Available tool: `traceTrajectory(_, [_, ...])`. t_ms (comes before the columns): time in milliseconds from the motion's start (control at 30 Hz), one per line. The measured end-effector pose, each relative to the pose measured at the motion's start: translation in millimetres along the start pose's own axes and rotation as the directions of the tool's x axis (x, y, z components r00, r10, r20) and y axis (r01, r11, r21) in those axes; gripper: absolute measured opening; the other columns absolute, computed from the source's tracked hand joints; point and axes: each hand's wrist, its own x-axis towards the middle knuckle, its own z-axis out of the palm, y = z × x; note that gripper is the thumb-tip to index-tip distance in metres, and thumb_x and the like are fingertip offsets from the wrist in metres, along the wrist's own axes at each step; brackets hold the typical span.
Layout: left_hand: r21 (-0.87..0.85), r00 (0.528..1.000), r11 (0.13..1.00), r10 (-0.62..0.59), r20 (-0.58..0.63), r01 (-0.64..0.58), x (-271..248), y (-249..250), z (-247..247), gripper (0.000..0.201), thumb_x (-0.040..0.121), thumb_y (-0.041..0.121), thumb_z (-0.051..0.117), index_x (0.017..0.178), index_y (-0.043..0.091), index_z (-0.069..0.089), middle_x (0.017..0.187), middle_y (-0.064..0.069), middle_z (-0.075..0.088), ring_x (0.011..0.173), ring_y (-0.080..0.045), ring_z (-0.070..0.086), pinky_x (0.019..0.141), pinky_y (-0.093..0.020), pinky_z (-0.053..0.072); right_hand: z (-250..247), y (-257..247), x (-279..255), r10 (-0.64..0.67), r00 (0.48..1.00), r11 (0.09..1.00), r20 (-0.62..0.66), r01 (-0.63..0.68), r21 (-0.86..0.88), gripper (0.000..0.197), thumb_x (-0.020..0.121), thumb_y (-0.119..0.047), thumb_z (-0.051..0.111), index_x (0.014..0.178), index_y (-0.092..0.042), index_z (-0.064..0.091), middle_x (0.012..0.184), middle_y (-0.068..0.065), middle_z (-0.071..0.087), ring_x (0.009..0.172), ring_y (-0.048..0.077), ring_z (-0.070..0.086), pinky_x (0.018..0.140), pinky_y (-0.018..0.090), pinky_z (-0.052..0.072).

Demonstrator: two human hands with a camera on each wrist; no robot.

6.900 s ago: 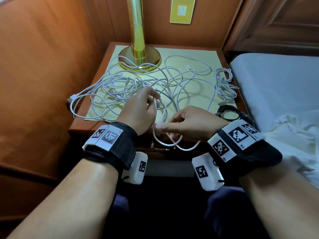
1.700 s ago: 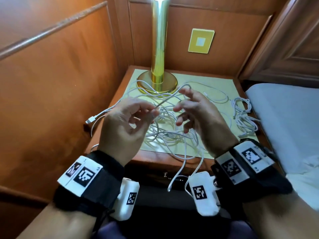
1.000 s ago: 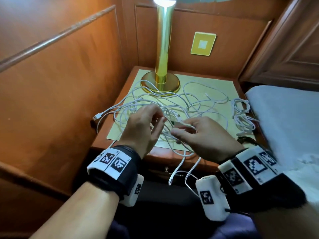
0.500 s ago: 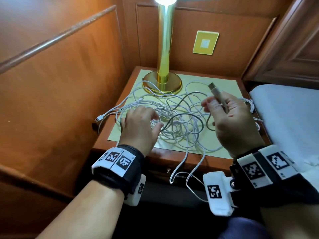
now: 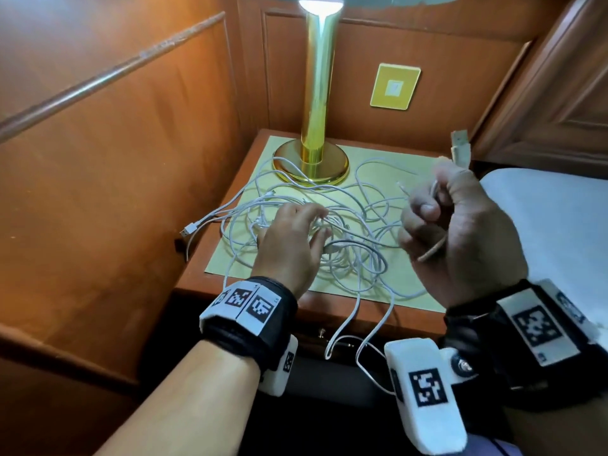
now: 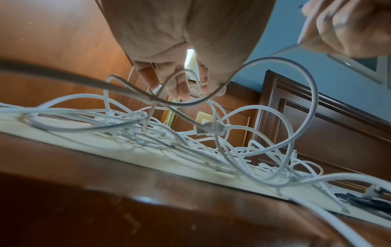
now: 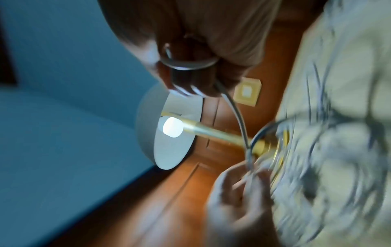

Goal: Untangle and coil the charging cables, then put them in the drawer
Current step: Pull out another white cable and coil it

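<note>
**Pulling one cable free**

Nightstand [image 5: 210,281] is carrying tangled cables [image 5: 348,258] by lamp [image 5: 317,93]. Right hand [image 5: 460,238] is gripping one cable, plug [image 5: 460,146] sticking up. Left wrist: left hand [image 6: 186,50] is pinching strands in the pile. Right wrist: blurry. Cables likely light, floppy; best held near plugs.

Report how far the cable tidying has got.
Early stage. Nothing shows in the drawer yet. In hand: the right hand grips one white cable, its USB plug lifted clear; the left hand works in the tangle on the nightstand. Left: untangling the rest, coiling, stowing.
</note>
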Motion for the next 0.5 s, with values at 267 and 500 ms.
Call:
traceTrajectory(267, [0.186,0.999,0.983,0.014,-0.029,-0.008,4.0,15.4,1.6,0.027,0.097,0.032,0.06,0.125,0.034,0.059,0.143,0.0,0.046,0.13,-0.019,0.046,0.093,-0.038,0.022,-22.3,15.2,-2.5,0.038,0.994,0.217,0.102,0.092,-0.972,0.027,0.08,-0.046,0.077,0.098,-0.029,0.066,0.088,-0.011,0.071,0.082,0.006,0.067,0.079,0.029,0.054])
traceTrajectory(500, [0.204,0.997,0.978,-0.037,-0.072,0.051,5.4,7.4,1.0,0.058,0.091,0.047,0.064,0.143,0.036,0.041,0.146,0.004,0.043,0.134,-0.015,0.042,0.101,-0.044,0.026,-25.3,6.1,-0.4,-0.32,0.934,0.188,0.159,0.227,-0.956,0.031,0.085,-0.047,0.07,0.079,-0.016,0.068,0.063,-0.004,0.063,0.063,0.013,0.06,0.06,0.029,0.045])
